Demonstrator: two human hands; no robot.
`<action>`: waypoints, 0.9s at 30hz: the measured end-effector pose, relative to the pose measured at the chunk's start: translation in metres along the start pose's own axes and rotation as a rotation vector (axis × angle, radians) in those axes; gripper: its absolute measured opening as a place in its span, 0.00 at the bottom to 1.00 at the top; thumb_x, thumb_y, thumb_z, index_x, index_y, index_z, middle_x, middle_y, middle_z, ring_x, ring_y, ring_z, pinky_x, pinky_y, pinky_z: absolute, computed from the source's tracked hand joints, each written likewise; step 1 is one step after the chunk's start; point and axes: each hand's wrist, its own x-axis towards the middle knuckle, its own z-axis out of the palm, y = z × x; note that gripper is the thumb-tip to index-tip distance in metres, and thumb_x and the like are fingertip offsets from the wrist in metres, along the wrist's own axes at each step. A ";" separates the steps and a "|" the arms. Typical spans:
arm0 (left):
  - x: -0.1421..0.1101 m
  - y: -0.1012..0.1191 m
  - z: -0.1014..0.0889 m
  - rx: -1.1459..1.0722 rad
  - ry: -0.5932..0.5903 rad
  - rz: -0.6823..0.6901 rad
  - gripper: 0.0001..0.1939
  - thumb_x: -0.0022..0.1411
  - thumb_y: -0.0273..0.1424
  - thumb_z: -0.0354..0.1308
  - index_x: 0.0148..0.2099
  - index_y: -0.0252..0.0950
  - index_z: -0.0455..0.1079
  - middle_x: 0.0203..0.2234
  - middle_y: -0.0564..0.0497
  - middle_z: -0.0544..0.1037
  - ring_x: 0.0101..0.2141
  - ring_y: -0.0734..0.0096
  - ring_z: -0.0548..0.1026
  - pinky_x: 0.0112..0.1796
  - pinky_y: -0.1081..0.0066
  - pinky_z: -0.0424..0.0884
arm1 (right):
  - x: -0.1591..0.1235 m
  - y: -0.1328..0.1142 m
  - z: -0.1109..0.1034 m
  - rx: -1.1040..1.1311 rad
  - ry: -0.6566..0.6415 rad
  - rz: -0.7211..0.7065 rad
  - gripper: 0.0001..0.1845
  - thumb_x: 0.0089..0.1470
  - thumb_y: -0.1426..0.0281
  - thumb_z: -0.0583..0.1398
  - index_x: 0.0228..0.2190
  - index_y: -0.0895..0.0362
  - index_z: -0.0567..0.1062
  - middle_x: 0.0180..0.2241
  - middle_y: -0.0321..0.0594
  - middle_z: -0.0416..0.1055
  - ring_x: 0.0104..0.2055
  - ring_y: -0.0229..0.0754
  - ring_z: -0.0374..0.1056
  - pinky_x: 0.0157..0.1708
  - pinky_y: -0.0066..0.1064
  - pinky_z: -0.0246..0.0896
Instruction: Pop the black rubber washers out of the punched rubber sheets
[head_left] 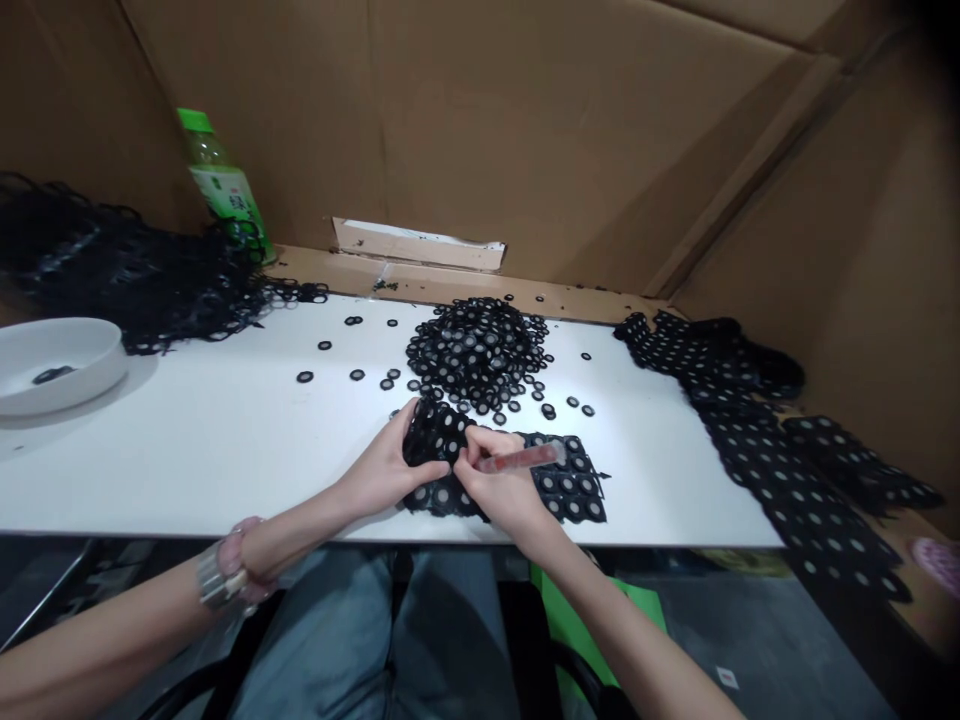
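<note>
A black rubber sheet (574,487) with rows of round, pale-centred pieces lies near the front edge of the white table. My left hand (386,465) grips its left part, which curls up between thumb and fingers. In my right hand (499,485), held like a pen, is a slim tool with a clear reddish handle (529,457). Its tip is hidden by my fingers at the sheet. Just beyond both hands rises a heap of small black rings (480,350), with several loose ones scattered around it.
A white bowl (82,385) holding a few black bits stands at the left. Behind it are a tangle of black strips (112,270) and a green-capped bottle (229,190). More dotted black sheets (757,460) lie along the right edge. Cardboard walls (487,130) enclose the table (225,440).
</note>
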 end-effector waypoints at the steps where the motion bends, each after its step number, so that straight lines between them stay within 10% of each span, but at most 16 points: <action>1: 0.000 0.000 0.000 -0.012 0.002 -0.002 0.31 0.48 0.33 0.60 0.53 0.34 0.55 0.49 0.43 0.67 0.50 0.56 0.65 0.51 0.58 0.60 | 0.000 -0.001 0.000 -0.017 -0.004 -0.013 0.15 0.40 0.79 0.52 0.13 0.55 0.51 0.13 0.28 0.49 0.17 0.32 0.47 0.19 0.26 0.40; 11: 0.003 0.006 -0.007 0.134 -0.165 -0.096 0.34 0.50 0.33 0.56 0.59 0.38 0.51 0.58 0.46 0.58 0.57 0.53 0.56 0.56 0.59 0.54 | 0.001 0.011 -0.021 0.552 0.134 0.302 0.17 0.46 0.69 0.58 0.16 0.55 0.54 0.10 0.24 0.54 0.12 0.29 0.50 0.14 0.22 0.40; 18: 0.011 0.016 0.003 0.033 -0.289 -0.116 0.28 0.51 0.31 0.53 0.55 0.34 0.53 0.52 0.46 0.66 0.51 0.58 0.65 0.51 0.63 0.62 | -0.005 0.006 -0.023 0.636 0.072 0.285 0.15 0.54 0.60 0.54 0.22 0.56 0.64 0.13 0.30 0.66 0.11 0.30 0.57 0.13 0.21 0.50; 27: 0.010 0.012 0.012 0.126 -0.134 -0.051 0.33 0.47 0.32 0.61 0.55 0.35 0.55 0.53 0.43 0.64 0.54 0.54 0.61 0.54 0.56 0.55 | -0.009 0.008 -0.025 0.306 0.071 0.282 0.14 0.42 0.74 0.58 0.16 0.55 0.57 0.12 0.28 0.59 0.13 0.31 0.55 0.13 0.22 0.46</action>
